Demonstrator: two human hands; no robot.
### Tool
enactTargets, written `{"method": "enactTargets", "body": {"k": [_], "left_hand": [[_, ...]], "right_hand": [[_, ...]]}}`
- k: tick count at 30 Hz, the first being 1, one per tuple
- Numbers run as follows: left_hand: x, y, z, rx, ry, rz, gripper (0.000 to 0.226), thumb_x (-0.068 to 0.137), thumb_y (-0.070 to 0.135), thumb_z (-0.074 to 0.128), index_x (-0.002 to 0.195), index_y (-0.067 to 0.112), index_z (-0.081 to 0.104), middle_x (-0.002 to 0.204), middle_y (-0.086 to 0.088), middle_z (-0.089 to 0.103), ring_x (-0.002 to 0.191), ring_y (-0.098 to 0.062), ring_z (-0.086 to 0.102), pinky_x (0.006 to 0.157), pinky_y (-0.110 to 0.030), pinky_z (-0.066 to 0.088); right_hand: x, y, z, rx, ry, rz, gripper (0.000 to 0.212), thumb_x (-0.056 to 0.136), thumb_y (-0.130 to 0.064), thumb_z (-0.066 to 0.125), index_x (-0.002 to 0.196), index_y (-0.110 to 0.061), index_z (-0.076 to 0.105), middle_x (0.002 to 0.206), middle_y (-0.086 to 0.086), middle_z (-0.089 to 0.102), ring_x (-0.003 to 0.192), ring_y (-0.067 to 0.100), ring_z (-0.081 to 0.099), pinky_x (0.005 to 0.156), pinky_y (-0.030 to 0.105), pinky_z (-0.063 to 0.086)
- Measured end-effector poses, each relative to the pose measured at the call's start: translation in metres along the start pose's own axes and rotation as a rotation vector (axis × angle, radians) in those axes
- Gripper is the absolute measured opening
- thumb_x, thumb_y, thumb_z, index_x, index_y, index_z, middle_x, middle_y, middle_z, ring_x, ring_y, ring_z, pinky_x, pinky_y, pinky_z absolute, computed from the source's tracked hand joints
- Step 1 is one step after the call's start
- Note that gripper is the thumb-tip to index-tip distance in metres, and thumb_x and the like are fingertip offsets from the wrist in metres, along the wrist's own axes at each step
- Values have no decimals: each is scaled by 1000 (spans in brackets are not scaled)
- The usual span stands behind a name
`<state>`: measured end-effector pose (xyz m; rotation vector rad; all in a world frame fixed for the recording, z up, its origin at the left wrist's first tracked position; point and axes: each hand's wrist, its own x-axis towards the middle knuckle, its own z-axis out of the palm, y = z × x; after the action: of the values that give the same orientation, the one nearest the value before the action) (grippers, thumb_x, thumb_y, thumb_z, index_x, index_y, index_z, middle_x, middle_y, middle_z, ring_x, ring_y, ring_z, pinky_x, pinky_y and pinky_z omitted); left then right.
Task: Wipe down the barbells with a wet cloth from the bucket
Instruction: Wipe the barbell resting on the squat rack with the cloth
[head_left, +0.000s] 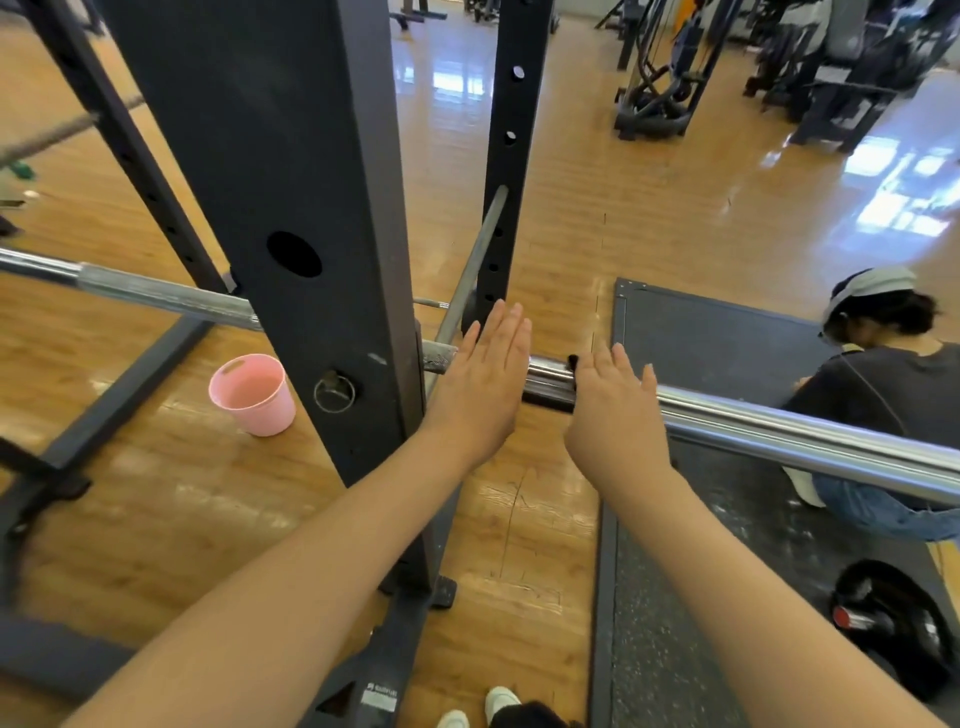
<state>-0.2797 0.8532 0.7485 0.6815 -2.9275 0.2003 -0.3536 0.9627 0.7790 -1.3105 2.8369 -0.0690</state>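
A chrome barbell (779, 431) lies across the dark rack upright (291, 208), its thick sleeve running out to the right. My left hand (480, 379) is flat with straight fingers over the bar just right of the upright. My right hand (615, 410) is also flat over the sleeve near its dark collar (550, 387). Neither hand holds anything. A pink bucket (254, 395) stands on the wooden floor left of the upright. No cloth is visible.
A person (883, 405) crouches on the dark rubber mat (717, 343) at the right, behind the sleeve. A black weight plate (888, 618) lies at lower right. A second rack post (511, 156) stands behind, and gym machines (670, 67) fill the far background.
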Motion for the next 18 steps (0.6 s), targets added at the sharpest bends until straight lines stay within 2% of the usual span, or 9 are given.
{"method": "enactTargets", "body": {"k": [5,9,12,15,18], "left_hand": [[7,-2,-3,-66,-30,-7,90,92,25,57,148,2,-9,158,-13,-10,145,-25,-13,108,-32,-15],[5,-1,-3,-85,-36,-5,94,89,23,61,148,3,-9,158,-12,-11,145,-24,-13,112,-32,-11],[5,-1,-4,-101,-29,-7,94,88,22,62,149,3,-7,158,-12,-9,145,-24,-12,113,-32,-8],[6,-1,-2,-118,-1,-13,87,92,22,58,149,2,-4,158,-13,-6,146,-24,-10,115,-33,-6],[6,-1,0,-128,1,-22,90,91,25,61,149,3,-4,159,-13,-6,146,-24,-10,114,-33,-5]], "right_hand": [[0,-20,7,-23,31,-158,64,97,-13,35,150,-7,0,158,11,-1,145,24,-4,116,42,-2],[-21,2,10,8,38,-89,69,94,-3,35,150,-10,-5,158,9,-7,145,22,-8,114,41,-5],[-4,-5,3,12,3,-14,66,96,-9,37,150,-7,1,158,12,0,145,24,-2,116,43,1],[14,-26,5,-5,20,-85,62,98,-18,39,150,-5,7,158,14,6,145,26,2,117,43,2],[0,-23,12,-19,45,-129,62,99,-16,33,150,-5,-1,158,15,-1,145,26,-3,116,42,-1]]}}
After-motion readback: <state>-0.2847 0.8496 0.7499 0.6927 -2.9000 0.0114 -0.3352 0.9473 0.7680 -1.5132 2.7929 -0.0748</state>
